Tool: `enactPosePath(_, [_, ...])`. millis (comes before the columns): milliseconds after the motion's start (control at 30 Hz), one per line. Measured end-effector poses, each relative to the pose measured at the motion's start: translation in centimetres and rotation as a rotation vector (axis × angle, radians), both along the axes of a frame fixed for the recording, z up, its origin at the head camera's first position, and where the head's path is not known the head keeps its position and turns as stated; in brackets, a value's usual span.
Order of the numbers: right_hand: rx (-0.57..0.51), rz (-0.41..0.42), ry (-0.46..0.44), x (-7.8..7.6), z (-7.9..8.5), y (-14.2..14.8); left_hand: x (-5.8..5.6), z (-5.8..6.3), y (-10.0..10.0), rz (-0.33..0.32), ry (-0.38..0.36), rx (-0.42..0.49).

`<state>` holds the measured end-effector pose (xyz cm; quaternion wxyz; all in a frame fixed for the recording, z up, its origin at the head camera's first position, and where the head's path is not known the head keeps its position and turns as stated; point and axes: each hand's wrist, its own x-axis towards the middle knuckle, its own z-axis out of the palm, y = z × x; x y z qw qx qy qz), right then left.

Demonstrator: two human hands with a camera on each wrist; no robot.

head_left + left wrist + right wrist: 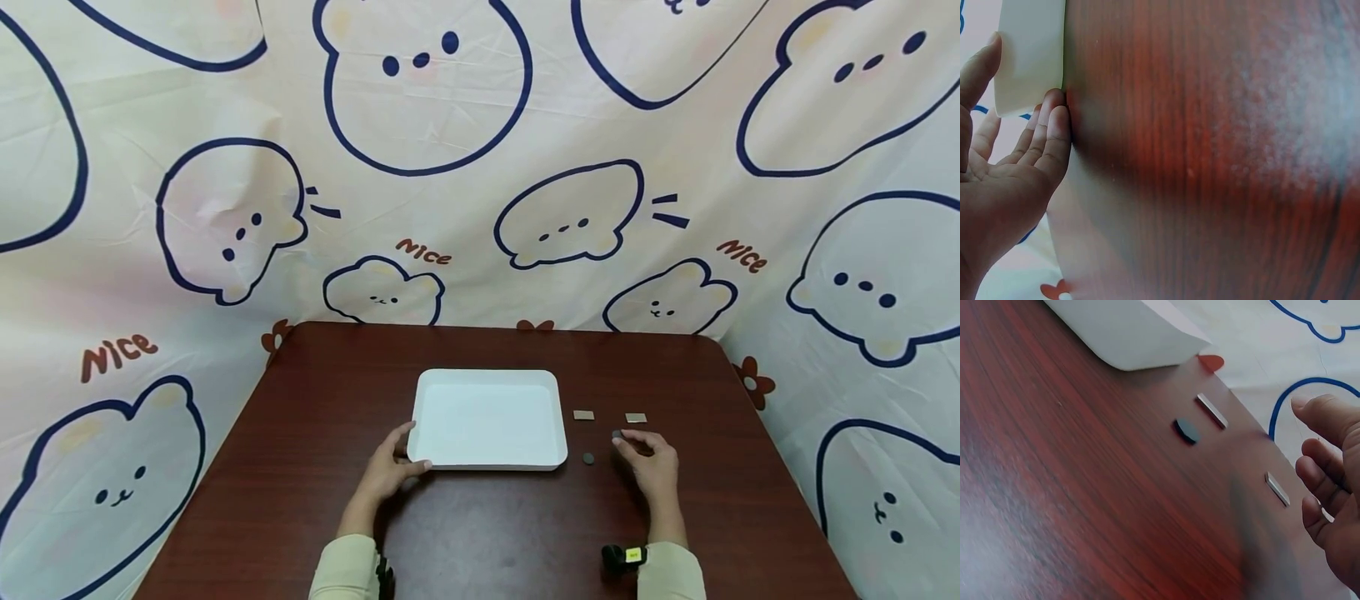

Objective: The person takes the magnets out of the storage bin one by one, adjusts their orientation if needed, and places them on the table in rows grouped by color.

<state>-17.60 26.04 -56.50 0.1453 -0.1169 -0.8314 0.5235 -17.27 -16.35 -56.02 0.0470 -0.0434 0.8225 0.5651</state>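
My left hand (387,471) holds the near left corner of a shallow white tray (487,460), thumb along the front side and fingers at the left side. In the left wrist view its fingers (1054,134) touch the tray's wall (1030,56) close to the tabletop. To the right of the tray, my right hand (651,461) pinches a small dark disc (617,433) between thumb and fingertips; the right wrist view hides this disc. A second dark disc (588,458) lies on the table between the tray and that hand.
Two small beige rectangular pieces lie right of the tray: the left piece (583,415) and the right piece (636,417), just beyond my right hand. The brown wooden table (510,533) ends at a patterned cloth (465,208) behind and at the sides.
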Motion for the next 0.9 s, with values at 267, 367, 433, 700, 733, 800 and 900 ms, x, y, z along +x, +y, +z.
enactPosePath(267, [-0.011, -0.056, -0.047, 1.0, -0.4, 1.5, 0.2, -0.1, 0.1, -0.002, -0.003, 0.002])
enactPosePath(367, [-0.012, -0.075, -0.080, 1.2, -0.7, 2.0, 0.3, -0.3, 0.0, -0.006, -0.004, -0.006])
enactPosePath(433, [0.001, -0.087, -0.103, 1.3, -0.9, 2.2, 0.3, -0.3, -0.1, -0.004, -0.010, -0.007])
enactPosePath(700, [0.071, -0.144, -0.113, 1.3, -2.1, 2.9, 0.4, -0.3, -0.2, 0.000, -0.013, -0.033])
enactPosePath(733, [0.078, -0.149, -0.108, 1.3, -2.2, 3.0, 0.3, -0.3, -0.2, -0.004, -0.015, -0.024])
enactPosePath(800, [0.096, -0.148, -0.109, 1.3, -2.3, 3.1, 0.2, -0.4, -0.1, -0.009, -0.012, -0.003])
enactPosePath(900, [0.134, -0.128, -0.108, 1.2, -2.3, 3.0, 0.1, -0.1, -0.2, -0.014, -0.010, 0.010])
